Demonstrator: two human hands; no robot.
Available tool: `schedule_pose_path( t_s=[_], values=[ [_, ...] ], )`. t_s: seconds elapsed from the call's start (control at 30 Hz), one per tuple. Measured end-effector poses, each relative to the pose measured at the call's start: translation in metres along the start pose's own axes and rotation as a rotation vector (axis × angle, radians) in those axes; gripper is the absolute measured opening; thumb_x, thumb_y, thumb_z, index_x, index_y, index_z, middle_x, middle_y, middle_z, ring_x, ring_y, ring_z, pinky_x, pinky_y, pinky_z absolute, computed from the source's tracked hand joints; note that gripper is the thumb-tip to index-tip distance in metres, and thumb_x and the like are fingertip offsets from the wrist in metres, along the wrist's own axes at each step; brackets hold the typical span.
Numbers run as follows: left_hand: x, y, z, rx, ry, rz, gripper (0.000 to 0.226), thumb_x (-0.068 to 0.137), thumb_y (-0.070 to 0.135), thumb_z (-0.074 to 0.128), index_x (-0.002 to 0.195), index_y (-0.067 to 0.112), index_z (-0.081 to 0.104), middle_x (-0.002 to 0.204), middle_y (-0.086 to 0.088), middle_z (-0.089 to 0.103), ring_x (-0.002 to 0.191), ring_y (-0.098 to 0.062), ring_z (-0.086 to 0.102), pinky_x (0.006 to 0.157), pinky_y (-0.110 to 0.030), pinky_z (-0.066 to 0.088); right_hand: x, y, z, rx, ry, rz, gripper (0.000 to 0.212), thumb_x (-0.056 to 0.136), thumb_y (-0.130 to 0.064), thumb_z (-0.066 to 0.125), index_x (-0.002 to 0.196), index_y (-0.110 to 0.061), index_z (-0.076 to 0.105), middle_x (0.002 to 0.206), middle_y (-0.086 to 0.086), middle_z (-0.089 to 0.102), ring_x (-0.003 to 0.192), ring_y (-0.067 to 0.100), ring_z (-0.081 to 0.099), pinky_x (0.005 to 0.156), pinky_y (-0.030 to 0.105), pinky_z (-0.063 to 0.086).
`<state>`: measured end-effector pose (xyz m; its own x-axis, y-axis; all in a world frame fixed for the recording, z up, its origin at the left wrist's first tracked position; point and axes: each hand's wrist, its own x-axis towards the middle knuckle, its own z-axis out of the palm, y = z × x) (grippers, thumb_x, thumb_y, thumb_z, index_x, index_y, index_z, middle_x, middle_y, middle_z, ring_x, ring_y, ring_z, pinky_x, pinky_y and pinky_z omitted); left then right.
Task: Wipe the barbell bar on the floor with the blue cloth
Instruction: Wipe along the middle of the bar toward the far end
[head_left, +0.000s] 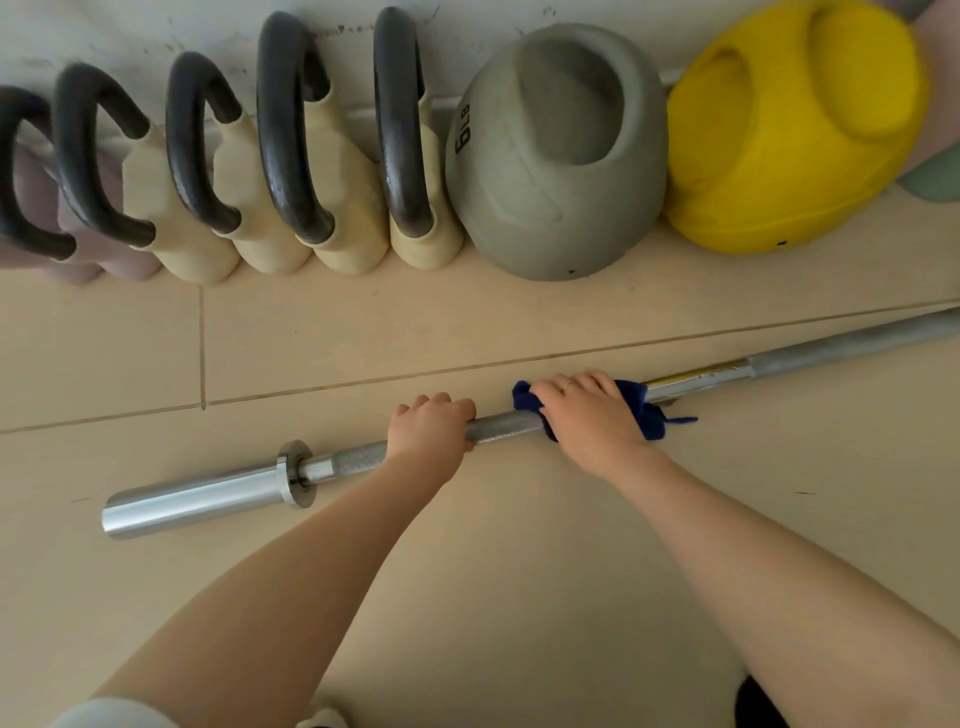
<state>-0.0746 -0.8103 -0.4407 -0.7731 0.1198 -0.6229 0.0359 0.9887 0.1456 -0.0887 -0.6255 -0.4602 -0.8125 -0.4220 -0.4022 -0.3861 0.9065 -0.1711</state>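
The bar (506, 427) is steadied by the left hand (434, 423), curled round it; the cloth (649, 413), wrapped on by the right hand (589, 410), is best drawn along under firm, even pressure.

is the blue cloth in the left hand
No, the right hand grips the blue cloth around the barbell bar; the left hand grips bare bar.

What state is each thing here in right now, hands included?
Steel barbell bar: lying on the tiled floor, gripped by both hands.
Dark blue cloth: wrapped around the bar under the right hand.
Left hand: gripping the bare bar.
Right hand: gripping cloth and bar.
Grey kettlebell: resting by the wall.
Yellow kettlebell: beside it.
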Motion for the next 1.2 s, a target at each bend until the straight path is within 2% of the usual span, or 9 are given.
schedule_pose_path(
  t_s=[0.1,0.23,0.33,0.43,0.53,0.73,0.87,1.1,1.2],
  values=[
    [-0.001,-0.002,0.002,-0.021,0.005,-0.002,0.028,0.095,0.029,0.052,0.122,0.022,0.052,0.116,-0.005,0.056,0.109,-0.026,0.051,0.088,-0.033,0.039,0.000,0.030,-0.007,-0.041,0.006,0.169,0.017,0.096,-0.018,0.037,0.108,-0.015,0.049,0.113,0.005,0.061,0.106,0.028,0.053,0.101,0.038,0.030],
    [-0.004,-0.002,0.005,-0.039,0.021,-0.001,0.033,0.094,0.030,0.053,0.126,0.025,0.051,0.117,-0.004,0.055,0.111,-0.025,0.050,0.088,-0.033,0.040,-0.002,0.048,-0.011,-0.037,0.007,0.401,0.019,0.096,-0.016,0.039,0.109,-0.008,0.050,0.113,0.011,0.060,0.105,0.031,0.052,0.092,0.036,0.035],
    [-0.002,-0.001,0.003,-0.021,0.007,0.000,0.031,0.094,0.030,0.053,0.125,0.025,0.051,0.117,-0.003,0.055,0.111,-0.025,0.050,0.087,-0.032,0.040,0.004,0.012,-0.006,0.036,0.003,0.298,0.018,0.097,-0.015,0.040,0.109,-0.008,0.051,0.112,0.011,0.060,0.101,0.031,0.051,0.087,0.037,0.037],
    [-0.002,0.000,0.001,0.013,0.004,0.007,0.028,0.095,0.028,0.052,0.123,0.024,0.052,0.114,-0.003,0.055,0.107,-0.024,0.051,0.084,-0.032,0.041,0.004,-0.016,0.005,0.097,0.017,0.124,0.020,0.097,-0.014,0.038,0.113,-0.009,0.049,0.118,0.010,0.058,0.104,0.030,0.049,0.095,0.036,0.033],
    [-0.003,0.000,0.002,0.016,0.003,0.017,0.028,0.095,0.028,0.051,0.123,0.023,0.051,0.114,-0.004,0.055,0.107,-0.025,0.051,0.084,-0.032,0.042,0.000,0.008,-0.001,0.054,-0.021,0.018,0.026,0.098,-0.015,0.036,0.121,-0.014,0.046,0.122,0.006,0.057,0.110,0.029,0.050,0.105,0.037,0.027],
    [-0.006,0.002,0.001,0.041,0.009,0.001,0.026,0.096,0.027,0.049,0.122,0.021,0.050,0.115,-0.005,0.054,0.109,-0.025,0.050,0.086,-0.033,0.043,-0.015,0.061,-0.011,-0.044,-0.007,0.142,0.022,0.097,-0.015,0.034,0.113,-0.014,0.049,0.115,0.006,0.059,0.108,0.027,0.051,0.106,0.035,0.025],
    [-0.006,0.007,0.000,0.033,-0.003,-0.034,0.027,0.095,0.026,0.050,0.122,0.021,0.051,0.114,-0.005,0.055,0.108,-0.025,0.051,0.086,-0.034,0.043,-0.022,0.086,-0.010,-0.028,0.069,0.354,0.021,0.095,-0.012,0.036,0.110,-0.010,0.052,0.113,0.010,0.060,0.107,0.031,0.051,0.106,0.038,0.025],
    [-0.006,0.021,-0.001,0.068,0.020,-0.057,0.037,0.094,0.020,0.051,0.130,0.018,0.042,0.123,-0.004,0.051,0.113,-0.025,0.049,0.092,-0.034,0.041,-0.012,0.012,0.006,0.123,0.030,-0.023,0.032,0.095,-0.007,0.039,0.126,-0.007,0.046,0.128,0.013,0.052,0.116,0.033,0.043,0.111,0.041,0.020],
    [-0.005,0.031,-0.006,0.002,0.047,-0.053,0.045,0.094,0.025,0.049,0.137,0.017,0.037,0.132,-0.004,0.047,0.119,-0.025,0.046,0.096,-0.035,0.040,-0.015,0.014,0.005,0.114,0.016,-0.132,0.046,0.091,-0.001,0.039,0.136,-0.011,0.037,0.139,0.009,0.043,0.126,0.030,0.036,0.115,0.039,0.014]
  ],
)
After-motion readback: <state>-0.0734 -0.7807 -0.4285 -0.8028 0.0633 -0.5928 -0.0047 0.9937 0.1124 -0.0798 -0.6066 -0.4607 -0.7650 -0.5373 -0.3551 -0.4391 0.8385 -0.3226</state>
